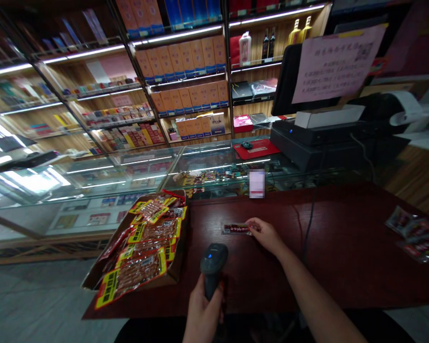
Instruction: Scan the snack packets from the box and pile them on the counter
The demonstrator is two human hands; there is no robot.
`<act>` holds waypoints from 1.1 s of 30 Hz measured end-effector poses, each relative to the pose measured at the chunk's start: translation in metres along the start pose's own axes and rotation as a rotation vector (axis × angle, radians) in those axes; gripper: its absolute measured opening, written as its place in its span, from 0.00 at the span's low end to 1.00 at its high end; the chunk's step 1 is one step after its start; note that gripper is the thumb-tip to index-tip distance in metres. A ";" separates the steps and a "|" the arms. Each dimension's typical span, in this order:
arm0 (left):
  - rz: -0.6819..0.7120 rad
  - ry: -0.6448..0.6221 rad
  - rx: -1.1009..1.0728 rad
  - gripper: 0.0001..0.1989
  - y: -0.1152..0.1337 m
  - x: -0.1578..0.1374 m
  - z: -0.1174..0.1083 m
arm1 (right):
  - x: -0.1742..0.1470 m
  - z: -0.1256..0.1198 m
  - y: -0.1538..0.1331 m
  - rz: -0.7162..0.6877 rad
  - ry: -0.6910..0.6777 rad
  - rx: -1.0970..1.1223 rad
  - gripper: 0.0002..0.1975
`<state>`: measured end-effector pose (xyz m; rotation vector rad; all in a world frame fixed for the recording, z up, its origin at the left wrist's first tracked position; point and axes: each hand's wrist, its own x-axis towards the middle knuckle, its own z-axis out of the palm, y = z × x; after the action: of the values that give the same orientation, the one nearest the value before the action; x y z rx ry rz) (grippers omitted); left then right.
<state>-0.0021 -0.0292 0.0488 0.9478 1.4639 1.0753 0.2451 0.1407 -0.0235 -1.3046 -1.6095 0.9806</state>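
My left hand (204, 305) is wrapped round the handle of a dark barcode scanner (214, 257), its head raised over the near part of the table and a small blue light lit on top. Farther forward, my right hand (266, 234) pinches the right end of a narrow snack packet (235, 228) with a dark red wrapper. That packet is at the tabletop, ahead of the scanner's head. To the left, an open cardboard box (175, 274) is heaped with yellow-and-red snack packets (139, 274), some hanging over its front edge.
Several loose packets (416, 233) lie on the right of the dark red table (343, 267). A cable (309, 228) crosses the tabletop. Beyond stand a glass counter (157, 166), a red mat (257, 148), a monitor with a paper sign (338, 64) and shelves of boxes (186, 59).
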 end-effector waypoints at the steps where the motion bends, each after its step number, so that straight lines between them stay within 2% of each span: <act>1: -0.004 -0.003 0.003 0.22 0.003 0.000 0.000 | 0.000 0.000 0.000 0.001 0.000 0.001 0.10; 7: 0.016 -0.032 0.053 0.20 0.009 -0.002 -0.001 | 0.000 0.002 0.002 0.016 -0.004 0.014 0.10; 18: 0.034 -0.005 0.069 0.20 0.014 -0.001 0.002 | 0.001 0.002 0.001 0.025 -0.008 0.035 0.10; 29: 0.038 -0.016 0.089 0.21 0.010 0.011 0.006 | 0.001 0.001 0.001 0.027 -0.025 0.067 0.10; 33: 0.020 -0.030 0.067 0.22 0.016 0.018 0.013 | 0.001 0.001 0.000 0.021 -0.022 0.070 0.10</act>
<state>0.0086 -0.0056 0.0587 1.0241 1.4769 1.0279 0.2442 0.1420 -0.0235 -1.2695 -1.5663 1.0580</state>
